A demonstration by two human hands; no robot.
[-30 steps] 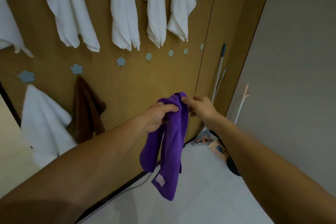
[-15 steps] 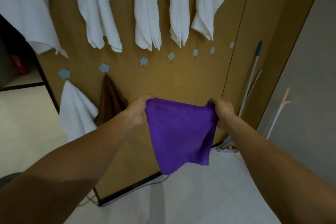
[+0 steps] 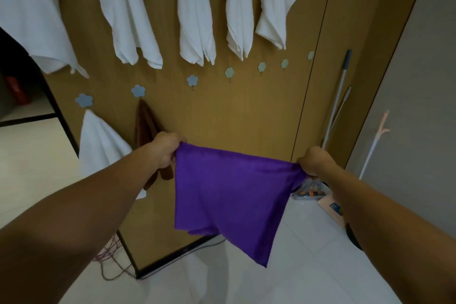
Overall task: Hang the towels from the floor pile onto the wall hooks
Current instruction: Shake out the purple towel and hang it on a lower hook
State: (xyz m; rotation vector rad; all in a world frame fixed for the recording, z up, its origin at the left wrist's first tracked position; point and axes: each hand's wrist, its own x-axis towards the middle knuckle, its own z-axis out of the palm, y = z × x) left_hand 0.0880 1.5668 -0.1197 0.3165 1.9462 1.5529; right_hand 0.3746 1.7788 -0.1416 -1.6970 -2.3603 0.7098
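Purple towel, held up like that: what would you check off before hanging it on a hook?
1. Grip of the left hand on the purple towel, top corner: ok.
2. Grip of the right hand on the other top corner: ok.
3. Towel spread open between them, not bunched: ok.
4. Bare flower hook on the wall, right of the brown towel: ok.
5. Hanging loop on the towel: cannot tell.
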